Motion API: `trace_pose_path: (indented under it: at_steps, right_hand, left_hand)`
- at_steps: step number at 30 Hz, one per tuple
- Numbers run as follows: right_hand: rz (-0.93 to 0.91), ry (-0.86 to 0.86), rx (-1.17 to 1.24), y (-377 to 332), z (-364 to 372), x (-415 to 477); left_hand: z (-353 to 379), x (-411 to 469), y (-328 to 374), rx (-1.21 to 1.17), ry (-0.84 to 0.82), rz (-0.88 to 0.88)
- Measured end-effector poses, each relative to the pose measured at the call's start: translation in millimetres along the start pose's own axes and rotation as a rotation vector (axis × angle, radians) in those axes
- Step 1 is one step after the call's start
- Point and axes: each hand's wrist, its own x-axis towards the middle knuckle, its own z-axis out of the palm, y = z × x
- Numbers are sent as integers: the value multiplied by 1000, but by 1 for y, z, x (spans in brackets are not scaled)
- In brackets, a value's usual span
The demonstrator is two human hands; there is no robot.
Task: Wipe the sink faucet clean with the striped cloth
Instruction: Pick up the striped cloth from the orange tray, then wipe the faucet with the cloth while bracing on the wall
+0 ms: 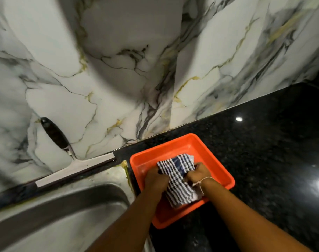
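Inside the orange tray (222,171), both hands (176,176) clench the striped cloth (178,180), countertop (264,142) open rightward.

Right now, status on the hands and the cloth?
Both hands, left and right, gripping striped cloth. Cloth over orange tray. Faucet not in view.

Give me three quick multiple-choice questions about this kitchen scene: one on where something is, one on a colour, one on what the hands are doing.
1. Where does the squeegee stand?
A. In the tray
B. Against the marble wall, behind the sink
C. On the floor

2. What colour is the tray?
A. Orange
B. Green
C. White

3. How is the striped cloth held?
A. Lying untouched
B. By one hand only
C. By both hands

Answers: 1 B, its blade rests along the ledge behind the sink. 2 A, its rim is bright orange. 3 C, the left hand and right hand both grip it over the tray.
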Motion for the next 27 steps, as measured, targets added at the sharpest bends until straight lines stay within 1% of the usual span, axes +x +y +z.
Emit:
trace_pose_path:
  at_steps: [2,4,6,10,12,14,16,17,19,20,22,24,25,27]
  right_hand:
    - [85,-110,181,6,-7,6]
    - [183,-225,241,3,-20,-8]
    - [214,-275,409,-4,-28,-25]
    - [147,-347,685,-25,-41,-82]
    - [168,-388,841,-27,-36,-98]
    - [234,-382,924,-35,-25,-121]
    - [238,-390,964,-51,-12,-148]
    - [215,-355,994,-65,-4,-160]
    - [123,-244,1116,-98,15,-185]
    - [60,-181,1144,-117,30,-196]
    - [-60,-20,1119,-147,61,-203]
    - [-199,105,1054,-186,96,-221]
    - [-289,141,998,-211,113,-240]
    - [-472,190,854,-253,149,-266]
  left_hand:
    - [-3,1,1,-7,-32,-7]
    - [-7,-2,3,-27,-64,-27]
    - [-11,-5,6,-54,-94,-32]
    - [-30,-23,28,-113,-168,47]
    - [-47,-36,37,-99,-182,90]
    - [-70,-53,41,-105,-149,114]
    - [-93,-73,48,-27,-47,173]
    - [-114,-85,55,53,13,257]
    - [-163,-114,75,243,109,496]
    - [-195,-127,87,385,178,639]
    - [-259,-143,111,665,376,951]
    - [-334,-156,133,943,593,1193]
    - [-374,-158,142,1095,704,1254]
    - [-446,-159,162,1352,856,1288]
